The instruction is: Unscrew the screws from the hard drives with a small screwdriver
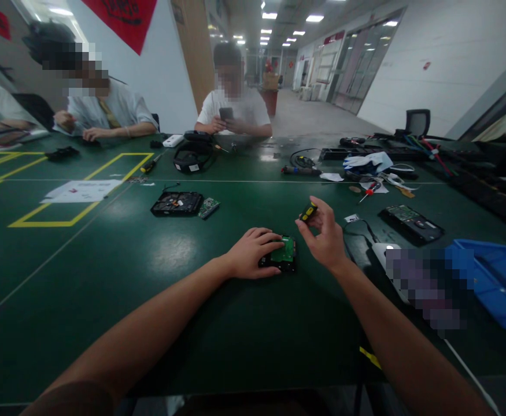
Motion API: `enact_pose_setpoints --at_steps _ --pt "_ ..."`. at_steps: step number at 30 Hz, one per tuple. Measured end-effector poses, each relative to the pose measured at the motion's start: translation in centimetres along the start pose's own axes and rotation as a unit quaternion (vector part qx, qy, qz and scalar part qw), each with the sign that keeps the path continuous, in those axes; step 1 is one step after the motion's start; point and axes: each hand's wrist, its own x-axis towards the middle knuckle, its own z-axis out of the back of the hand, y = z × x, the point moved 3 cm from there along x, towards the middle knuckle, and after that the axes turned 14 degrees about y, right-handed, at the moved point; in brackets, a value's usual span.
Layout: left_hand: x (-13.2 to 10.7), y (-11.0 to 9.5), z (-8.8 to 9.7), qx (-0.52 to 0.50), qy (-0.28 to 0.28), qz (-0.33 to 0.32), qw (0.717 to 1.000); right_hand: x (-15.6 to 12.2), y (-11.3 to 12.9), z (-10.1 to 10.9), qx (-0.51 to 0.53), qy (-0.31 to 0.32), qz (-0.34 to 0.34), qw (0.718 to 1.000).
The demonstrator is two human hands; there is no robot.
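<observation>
A hard drive (288, 252) lies on the green table with its green circuit board facing up. My left hand (255, 253) grips it from the left, the thumb along its near side and the fingers reaching over its top and far edge, covering much of it. Above and right of the drive, my right hand (325, 234) pinches a black-and-yellow screwdriver (309, 212) by its handle, off the table. Its shaft does not show. The screwdriver and drive are apart.
On the left lie an opened hard drive (177, 203) and a loose circuit board (209, 207). Rightward are another hard drive (411, 224), a partly blurred phone-like device (394, 263) with a cable, and a blue tray (502, 283). A red screwdriver (369, 192) lies beyond. People sit across the table.
</observation>
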Motion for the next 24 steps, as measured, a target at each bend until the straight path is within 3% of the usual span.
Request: enact_pose_setpoints --at_steps 4,10,17,24 --pt "0.0 -0.1 0.2 -0.003 0.003 0.005 1.0 0.3 0.8 0.0 -0.048 0.004 0.018 0.999" --pt "0.0 -0.2 0.3 -0.012 0.0 -0.003 1.0 0.7 1.1 0.6 -0.031 -0.006 0.011 0.999" --pt "0.0 -0.2 0.2 -0.011 0.001 0.003 1.0 0.9 2.0 0.9 -0.095 -0.027 0.058 0.993" --pt "0.0 -0.2 0.3 -0.004 -0.001 0.004 1.0 0.7 1.8 0.9 -0.097 -0.03 0.041 0.994"
